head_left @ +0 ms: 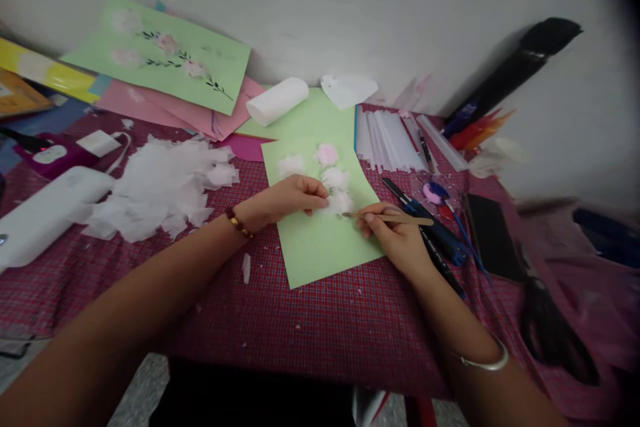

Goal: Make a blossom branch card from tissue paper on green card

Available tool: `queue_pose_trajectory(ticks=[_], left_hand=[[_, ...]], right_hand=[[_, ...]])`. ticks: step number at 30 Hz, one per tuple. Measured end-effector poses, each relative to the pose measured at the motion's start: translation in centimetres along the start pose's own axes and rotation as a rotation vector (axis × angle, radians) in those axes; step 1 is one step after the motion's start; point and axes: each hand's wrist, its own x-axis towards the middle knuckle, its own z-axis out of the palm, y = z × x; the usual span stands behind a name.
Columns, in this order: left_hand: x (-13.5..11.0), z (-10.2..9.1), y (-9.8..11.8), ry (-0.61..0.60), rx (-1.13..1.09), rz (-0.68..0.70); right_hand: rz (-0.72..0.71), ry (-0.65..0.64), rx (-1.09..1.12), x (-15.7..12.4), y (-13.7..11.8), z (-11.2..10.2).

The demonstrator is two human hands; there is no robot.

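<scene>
A light green paper sheet [320, 250] lies tilted in front of me with pale tissue-paper flowers [335, 179] on it, one of them pinkish. My left hand [300, 197] rests on the sheet, thumb and fingers pinched at the left edge of the lowest white flower [341, 201]. Whatever is between those fingertips is too small to make out. From the right, my right hand [390, 230] grips a thin wooden stick [400, 219] like a pen. Its darker tip touches or nearly touches the lower edge of that same flower.
Cut white tissue pieces [160, 180] are heaped at left, beside a white device [55, 210] and a purple power socket [50, 159]. A finished-looking green flower card [200, 60] leans behind. Right lie a blue cutter [440, 230], black phone [493, 237], scissors [550, 320] and paper strips [390, 140].
</scene>
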Motion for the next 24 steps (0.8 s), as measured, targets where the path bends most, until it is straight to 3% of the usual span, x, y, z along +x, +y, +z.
queue_pose_trajectory(ticks=[4,8,14,19,24], left_hand=[[-0.3,-0.4,0.7,-0.097,0.337,0.165],[0.4,1.0,0.7,-0.157,0.517,0.225],[1.0,2.8,-0.1,0.105,0.529,0.173],[1.0,3.0,0.2,0.128,0.531,0.156],[1.1,3.0,0.3,0.133,0.553,0.139]], right_hand=[[0.041,0.031,0.075,0.1,0.2,0.1],[0.052,0.050,0.098,0.1,0.1,0.1],[0.070,0.087,0.125,0.1,-0.1,0.0],[0.029,0.118,0.200,-0.4,-0.5,0.2],[-0.043,0.055,0.013,-0.7,-0.6,0.5]])
